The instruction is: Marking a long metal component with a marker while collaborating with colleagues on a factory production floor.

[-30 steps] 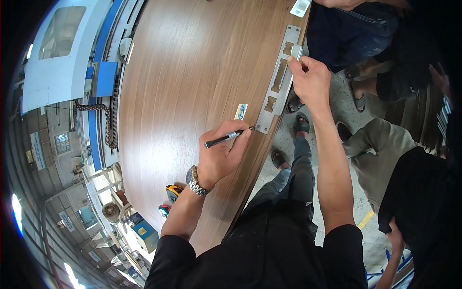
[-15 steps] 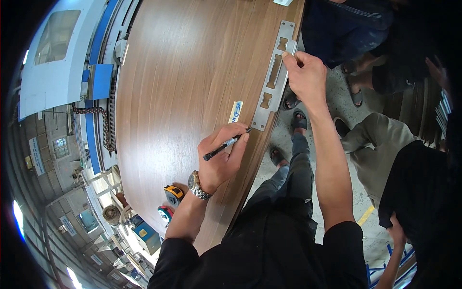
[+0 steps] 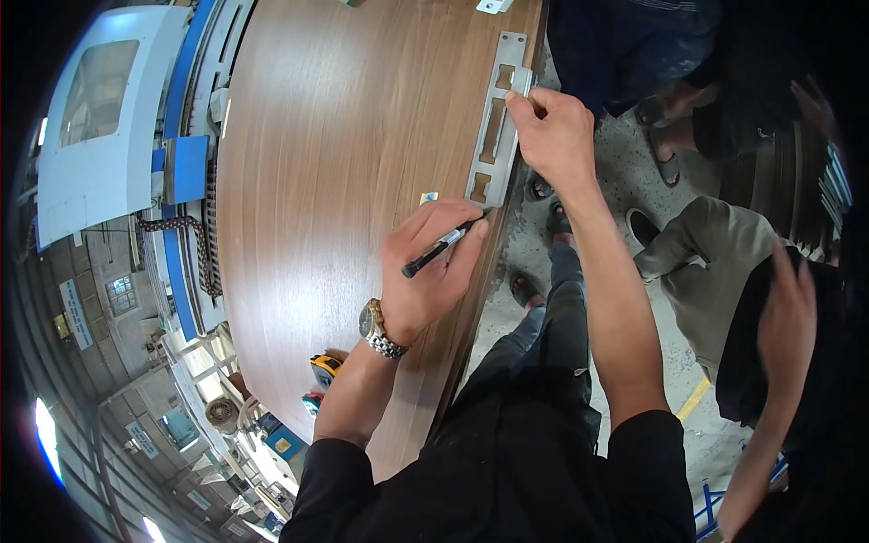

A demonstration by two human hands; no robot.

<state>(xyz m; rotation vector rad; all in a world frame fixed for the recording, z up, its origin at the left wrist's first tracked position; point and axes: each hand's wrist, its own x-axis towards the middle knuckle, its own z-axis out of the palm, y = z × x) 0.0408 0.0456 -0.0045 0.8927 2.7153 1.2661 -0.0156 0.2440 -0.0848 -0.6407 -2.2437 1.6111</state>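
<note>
Left hand [image 3: 433, 262] holds a pen [image 3: 433, 255], right hand [image 3: 559, 138] a metal plate [image 3: 509, 132]

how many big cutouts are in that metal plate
3 visible in the metal plate: the far cutout, the long middle cutout and the near cutout. The left hand may hide part of the plate's near end.

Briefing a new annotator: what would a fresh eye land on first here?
Likely first, the slotted metal strike plate along the right edge of the wood-grain panel, gripped at its outer side by the right hand. Next, the black marker pen in the left hand, just below the plate's near end, and the metal-band wristwatch on that wrist. A yellow-and-black tape measure lies at the panel's lower left.
</note>
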